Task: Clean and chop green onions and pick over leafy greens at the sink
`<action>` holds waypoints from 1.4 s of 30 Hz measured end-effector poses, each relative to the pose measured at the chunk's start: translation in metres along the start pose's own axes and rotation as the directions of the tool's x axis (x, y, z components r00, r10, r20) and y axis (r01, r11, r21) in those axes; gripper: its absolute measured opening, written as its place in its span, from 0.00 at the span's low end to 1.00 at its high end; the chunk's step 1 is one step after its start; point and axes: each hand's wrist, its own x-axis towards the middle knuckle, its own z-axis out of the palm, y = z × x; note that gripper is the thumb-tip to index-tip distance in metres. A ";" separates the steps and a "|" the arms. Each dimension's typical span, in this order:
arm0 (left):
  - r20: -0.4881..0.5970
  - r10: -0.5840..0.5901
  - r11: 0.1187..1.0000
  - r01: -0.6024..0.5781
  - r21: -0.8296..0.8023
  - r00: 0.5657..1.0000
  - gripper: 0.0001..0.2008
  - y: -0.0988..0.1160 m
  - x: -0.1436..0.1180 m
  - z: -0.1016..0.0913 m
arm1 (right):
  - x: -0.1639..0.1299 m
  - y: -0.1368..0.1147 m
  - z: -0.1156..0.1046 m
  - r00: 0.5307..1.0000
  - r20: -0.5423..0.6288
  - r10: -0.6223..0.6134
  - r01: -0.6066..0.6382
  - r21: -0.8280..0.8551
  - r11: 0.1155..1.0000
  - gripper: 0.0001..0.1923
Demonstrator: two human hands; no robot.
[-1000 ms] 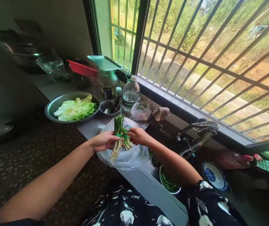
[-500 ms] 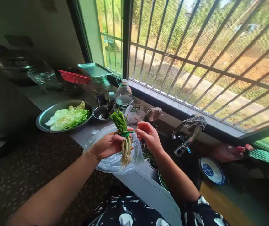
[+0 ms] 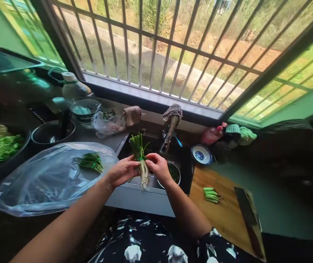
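A bunch of spring onions (image 3: 143, 170) with white stems and stringy roots hangs upright, green tops up, at the front edge of the sink. My left hand (image 3: 123, 170) grips it from the left, thumb across the stems. On the other side my right hand (image 3: 158, 168) has its thumb and fingers closed on the bunch near the green tie (image 3: 140, 159). Some fingertips are hidden behind the stems. Behind and below is the dark sink (image 3: 123, 148), where a metal bowl (image 3: 180, 178) with greens is partly covered by my right wrist.
At left, a clear plastic bag (image 3: 49, 175) has a tied green bundle (image 3: 91, 162) on it, beside a basin of leafy cabbage (image 3: 2, 148). To the right lie a cutting board (image 3: 213, 219), cut green stalks (image 3: 211, 195) and a cleaver (image 3: 246, 208). A faucet (image 3: 168, 133) rises behind the sink.
The view has swung right, bringing the cutting board into sight. Both hands have moved with the spring onions from over the plastic bag to the sink. My right hand has closed in on the stems.
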 end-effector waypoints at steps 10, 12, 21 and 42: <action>-0.014 -0.130 0.988 0.128 -0.091 0.991 0.15 -0.051 0.022 0.031 | -0.034 0.032 -0.045 0.938 -0.085 -0.335 0.268 -0.430 0.862 0.08; -0.016 -0.134 0.986 0.132 -0.100 0.991 0.15 -0.054 0.022 0.034 | -0.034 0.032 -0.049 0.912 -0.051 -0.406 0.320 -0.530 0.785 0.07; 0.006 -0.121 0.975 0.120 -0.188 0.993 0.16 -0.057 0.016 0.034 | -0.033 0.030 -0.049 0.865 0.094 -0.493 0.427 -0.653 0.626 0.08; -0.109 -0.084 0.996 0.082 -0.021 0.990 0.23 -0.056 0.006 0.035 | -0.031 0.032 -0.024 0.896 -0.027 -0.444 0.353 -0.563 0.747 0.07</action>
